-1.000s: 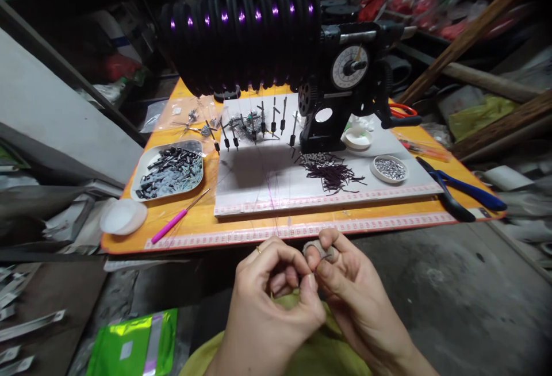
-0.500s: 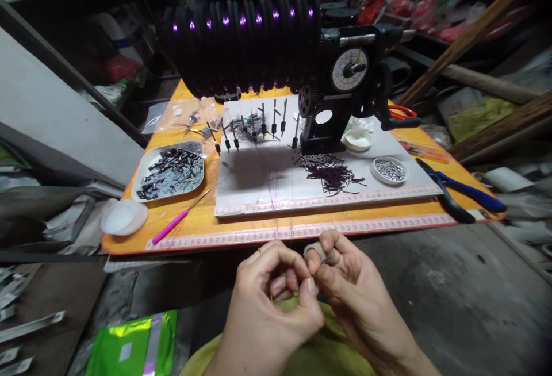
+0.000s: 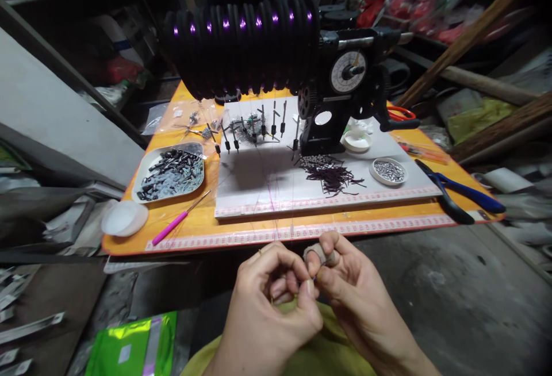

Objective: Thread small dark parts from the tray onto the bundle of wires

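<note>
Over the table's front edge my left hand (image 3: pixel 276 301) is closed, thumb and forefinger pinched together. My right hand (image 3: pixel 353 290) pinches right beside it, the fingertips of both almost touching. A grey-beige wrap (image 3: pixel 321 253) covers part of a right finger. A tiny dark purple bit of thin line (image 3: pixel 314 277) shows between the fingertips; most of it is hidden. Fine purple line (image 3: pixel 271 192) runs down from a row of black spools (image 3: pixel 241 48) toward the hands. Small black weighted pieces (image 3: pixel 264 129) hang on lines below the spools.
A black crank winder with a dial (image 3: pixel 348 71) stands on a white board (image 3: pixel 259 180). Around it are a tray of dark tubes (image 3: pixel 172 172), a pink-handled hook tool (image 3: pixel 176 223), a pile of dark strips (image 3: pixel 334 177), a dish of silver beads (image 3: pixel 388 171) and blue-black pliers (image 3: pixel 461 189).
My hands stay in nearly the same place, with small finger shifts. The dark thin end beside my right forefinger no longer shows; a purple speck now appears between the fingertips.
</note>
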The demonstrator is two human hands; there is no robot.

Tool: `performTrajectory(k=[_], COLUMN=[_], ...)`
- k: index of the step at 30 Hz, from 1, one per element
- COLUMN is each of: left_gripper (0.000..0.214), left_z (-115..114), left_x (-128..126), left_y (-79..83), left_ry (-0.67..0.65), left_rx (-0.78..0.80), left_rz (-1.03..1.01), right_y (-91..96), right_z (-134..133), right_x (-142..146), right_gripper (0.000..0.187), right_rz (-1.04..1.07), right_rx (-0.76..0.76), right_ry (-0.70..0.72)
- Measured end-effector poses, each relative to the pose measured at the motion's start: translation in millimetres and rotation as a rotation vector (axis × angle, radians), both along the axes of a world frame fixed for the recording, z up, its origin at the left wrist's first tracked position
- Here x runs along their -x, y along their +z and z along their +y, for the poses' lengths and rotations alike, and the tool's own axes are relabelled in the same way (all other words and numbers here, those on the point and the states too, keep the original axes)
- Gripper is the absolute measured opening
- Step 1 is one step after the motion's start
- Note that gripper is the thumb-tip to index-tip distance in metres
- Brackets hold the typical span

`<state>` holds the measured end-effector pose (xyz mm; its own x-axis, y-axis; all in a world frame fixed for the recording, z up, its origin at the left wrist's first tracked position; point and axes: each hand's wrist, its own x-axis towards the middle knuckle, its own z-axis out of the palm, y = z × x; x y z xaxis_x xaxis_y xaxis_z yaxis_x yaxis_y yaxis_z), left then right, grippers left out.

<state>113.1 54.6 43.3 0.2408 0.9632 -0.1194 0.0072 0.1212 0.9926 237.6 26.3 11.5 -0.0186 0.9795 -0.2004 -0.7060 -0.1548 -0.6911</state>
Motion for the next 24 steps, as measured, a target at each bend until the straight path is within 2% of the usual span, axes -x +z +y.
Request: performTrajectory(k=[5,9,16,19,24], left_gripper=[0.014,0.012,0.014,0.013,0.017], left_z=[-1,-1,-2,-3,-5], left_x=[0,1,0,0,0], left_y=[2.9,0.6,-4.6,-6.3,-8.5], left_ry=[0.009,-0.01,-0.02,-0.028,-0.008], left_rx=[0.043,0.059,0.032,-0.019,-0.2], left_rz=[-0.001,0.035,0.025,0.03,0.11], right_y=[-2.0,-3.8,-0.2,2.2,0.3], right_z=[0,-2,-2,-1,0], right_x=[-3,-9,-19,-19,-17], right_gripper=[0.03,0.029,0.023,0.023,0.025], right_rz=[-0.05,-0.171,-0.282,-0.256,-0.232], right_rx=[-0.031,-0.088,-0.149,-0.14,-0.132], right_ry=[0.008,0.006,0.093,0.101,0.06])
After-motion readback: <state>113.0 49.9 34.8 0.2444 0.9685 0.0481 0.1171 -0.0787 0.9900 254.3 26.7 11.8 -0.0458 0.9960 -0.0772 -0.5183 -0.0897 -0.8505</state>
